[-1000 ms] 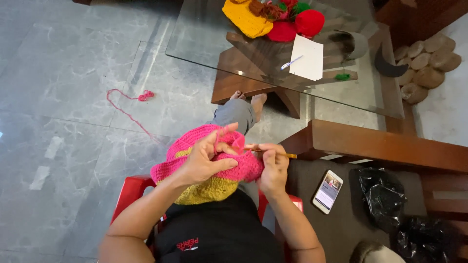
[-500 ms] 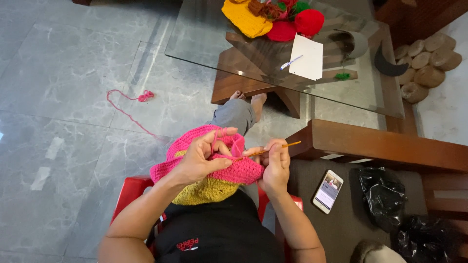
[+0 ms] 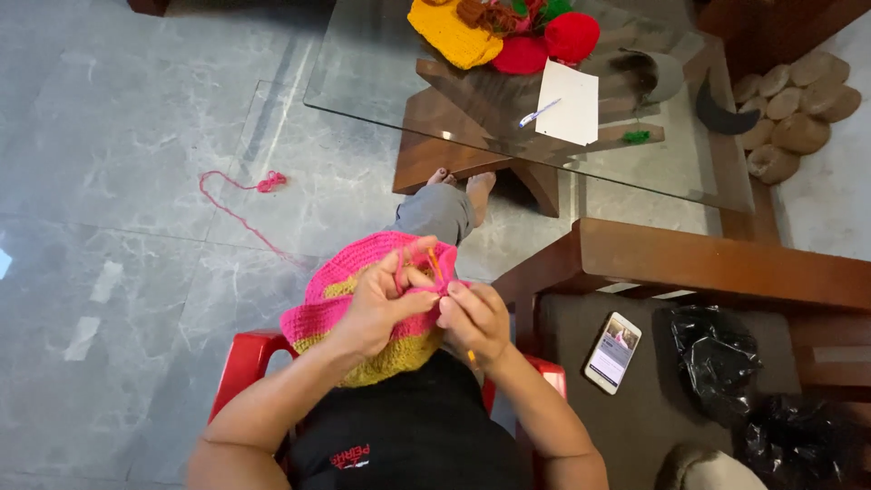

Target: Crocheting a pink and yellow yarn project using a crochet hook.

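The crochet hook (image 3: 436,266), a thin orange rod, lies at the upper edge of the pink and yellow crochet piece (image 3: 363,304) that rests on the person's lap above the red plastic stool (image 3: 243,363). Its long axis runs steeply, tip up and away from the body, tail down toward the right hand (image 3: 474,319), whose fingers are pinched around the shaft; a short orange end seems to show below that hand. The left hand (image 3: 381,308) is curled closed on the fabric just beside the tip, with a loop of pink yarn (image 3: 238,195) raised over one finger, so both hands meet at the working edge, nearly touching. The yarn trails off left across the grey floor. A smartphone (image 3: 612,352) lies well apart on the seat to the right.
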